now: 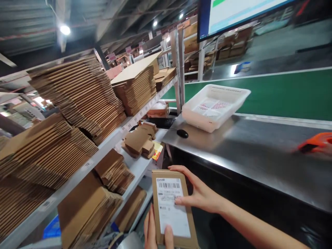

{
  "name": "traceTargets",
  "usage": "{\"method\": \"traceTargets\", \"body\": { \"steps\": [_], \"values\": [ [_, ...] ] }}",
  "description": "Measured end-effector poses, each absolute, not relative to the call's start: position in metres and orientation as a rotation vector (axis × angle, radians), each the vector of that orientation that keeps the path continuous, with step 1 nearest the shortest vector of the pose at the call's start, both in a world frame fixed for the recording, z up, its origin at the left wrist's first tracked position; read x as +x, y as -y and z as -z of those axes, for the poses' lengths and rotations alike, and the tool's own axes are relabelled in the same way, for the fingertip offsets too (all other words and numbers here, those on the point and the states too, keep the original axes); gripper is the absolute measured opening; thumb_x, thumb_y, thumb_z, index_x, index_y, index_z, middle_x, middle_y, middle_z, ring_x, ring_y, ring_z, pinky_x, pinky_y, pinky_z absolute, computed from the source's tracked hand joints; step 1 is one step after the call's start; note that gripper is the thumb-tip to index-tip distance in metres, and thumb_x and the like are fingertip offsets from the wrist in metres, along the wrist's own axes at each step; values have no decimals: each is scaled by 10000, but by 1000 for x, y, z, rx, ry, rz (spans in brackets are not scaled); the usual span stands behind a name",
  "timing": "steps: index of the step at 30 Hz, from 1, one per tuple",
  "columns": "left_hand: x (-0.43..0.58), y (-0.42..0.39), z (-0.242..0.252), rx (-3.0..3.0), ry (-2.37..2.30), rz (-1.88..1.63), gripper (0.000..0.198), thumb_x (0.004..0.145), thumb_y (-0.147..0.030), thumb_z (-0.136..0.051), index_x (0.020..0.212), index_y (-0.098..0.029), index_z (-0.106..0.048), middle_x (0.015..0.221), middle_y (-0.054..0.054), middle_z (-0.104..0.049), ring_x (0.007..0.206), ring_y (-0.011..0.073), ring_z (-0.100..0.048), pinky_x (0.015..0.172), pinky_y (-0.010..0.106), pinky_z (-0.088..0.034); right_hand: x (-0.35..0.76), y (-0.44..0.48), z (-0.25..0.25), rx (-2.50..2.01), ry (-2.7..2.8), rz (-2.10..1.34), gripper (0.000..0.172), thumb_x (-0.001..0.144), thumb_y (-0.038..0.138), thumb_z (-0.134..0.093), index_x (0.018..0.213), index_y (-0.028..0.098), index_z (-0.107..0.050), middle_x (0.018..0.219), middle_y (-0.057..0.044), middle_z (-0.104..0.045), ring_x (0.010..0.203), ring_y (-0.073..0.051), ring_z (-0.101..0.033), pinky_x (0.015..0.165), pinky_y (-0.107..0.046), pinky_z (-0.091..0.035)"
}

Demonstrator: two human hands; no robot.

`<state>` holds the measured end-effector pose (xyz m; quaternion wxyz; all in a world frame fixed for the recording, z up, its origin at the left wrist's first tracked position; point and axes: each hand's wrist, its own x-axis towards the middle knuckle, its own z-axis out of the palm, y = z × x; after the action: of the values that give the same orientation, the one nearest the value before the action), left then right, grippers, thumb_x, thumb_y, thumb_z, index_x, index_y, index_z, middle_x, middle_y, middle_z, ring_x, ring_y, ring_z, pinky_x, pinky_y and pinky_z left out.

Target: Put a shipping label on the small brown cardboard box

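Note:
Between both hands I hold a small brown cardboard box (154,190), tilted towards me. A white shipping label (172,218) with a barcode and printed text covers most of its upper face. My left hand (155,230) grips the near left corner, its thumb on the label and its fingers along the side. My right hand (193,193) clasps the far right part, thumb pressed on the label and fingers over the top edge. The box's underside is hidden.
A steel table (259,148) bears a white plastic basket (215,119) and a black mouse (182,133). Flattened cartons (85,93) fill the shelves on the left. At the far right lies an orange tool (315,142), blurred, with part of a hand on it. A monitor (233,15) hangs above.

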<state>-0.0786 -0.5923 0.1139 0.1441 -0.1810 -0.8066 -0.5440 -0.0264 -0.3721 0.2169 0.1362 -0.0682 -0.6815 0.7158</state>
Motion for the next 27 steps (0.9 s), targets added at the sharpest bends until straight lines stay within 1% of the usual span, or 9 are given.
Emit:
{"method": "traceTargets", "body": {
  "steps": [2, 5, 7, 10, 15, 19, 23, 25, 27],
  "values": [
    [-76, 591, -115, -531, 2327, 1675, 487, 988, -399, -593, 1403, -165, -698, 1387, 190, -755, 1222, 307, -771, 951, 356, -677, -18, 371, -216, -205, 1957, -2066, 916, 738, 535, -960, 1457, 307, -440, 1356, -83, -668, 1200, -309, -707, 1016, -467, -649],
    [-73, 588, -120, -588, 2422, 1710, 731, 939, -433, -643, 1617, -196, -503, 1470, 176, -717, 1288, 338, -741, 955, 401, -679, -6, 370, -208, -181, 1974, -1926, 899, 719, 551, -971, 1446, 292, -510, 1496, -112, -571, 1340, -334, -624, 1123, -482, -584],
    [-72, 586, -123, -658, 2497, 1658, 875, 885, -451, -701, 1679, -210, -421, 1530, 174, -685, 1342, 367, -710, 997, 442, -666, 2, 371, -201, -164, 2001, -1855, 894, 710, 574, -976, 1438, 282, -547, 1549, -124, -514, 1414, -352, -559, 1163, -491, -550],
    [-72, 583, -125, -701, 2539, 1714, 815, 922, -480, -682, 1650, -183, -467, 1593, 189, -635, 1410, 355, -666, 1086, 427, -622, 12, 374, -194, -178, 1974, -1915, 932, 692, 601, -982, 1447, 285, -537, 1547, -133, -495, 1396, -353, -563, 1091, -471, -595],
    [-69, 575, -124, -598, 2570, 1899, 662, 1060, -577, -448, 1534, -143, -608, 1621, 163, -619, 1486, 287, -611, 1171, 317, -556, 28, 375, -193, -210, 1948, -1878, 918, 689, 581, -983, 1429, 273, -538, 1485, -120, -540, 1339, -336, -591, 1088, -451, -575],
    [-65, 568, -122, -583, 2578, 1982, 675, 1061, -602, -409, 1467, -128, -666, 1603, 196, -628, 1480, 313, -610, 1200, 377, -537, 38, 373, -197, -320, 1970, -1758, 707, 800, 606, -893, 1347, 257, -612, 1400, -107, -616, 1272, -327, -621, 1034, -434, -578],
    [-64, 562, -117, -705, 2563, 1943, 704, 1004, -565, -496, 1528, -106, -595, 1606, 232, -614, 1482, 361, -601, 1161, 440, -559, 39, 375, -201, -449, 1963, -1630, 555, 939, 686, -702, 1266, 239, -668, 1331, -113, -671, 1208, -313, -646, 1043, -455, -570],
    [-68, 559, -110, -702, 2621, 1840, 741, 936, -548, -596, 1536, -113, -587, 1574, 224, -645, 1475, 378, -607, 1179, 455, -547, 32, 375, -199, -490, 1951, -1608, 577, 971, 737, -615, 1239, 230, -678, 1287, -119, -693, 1195, -315, -657, 1054, -471, -574],
    [-77, 556, -98, -654, 2681, 1840, 748, 923, -546, -598, 1546, -131, -590, 1587, 198, -644, 1509, 361, -581, 1245, 453, -495, 22, 373, -191, -533, 1974, -1623, 653, 984, 793, -528, 1267, 223, -676, 1294, -132, -708, 1212, -323, -669, 1103, -503, -564]
  ]
}}
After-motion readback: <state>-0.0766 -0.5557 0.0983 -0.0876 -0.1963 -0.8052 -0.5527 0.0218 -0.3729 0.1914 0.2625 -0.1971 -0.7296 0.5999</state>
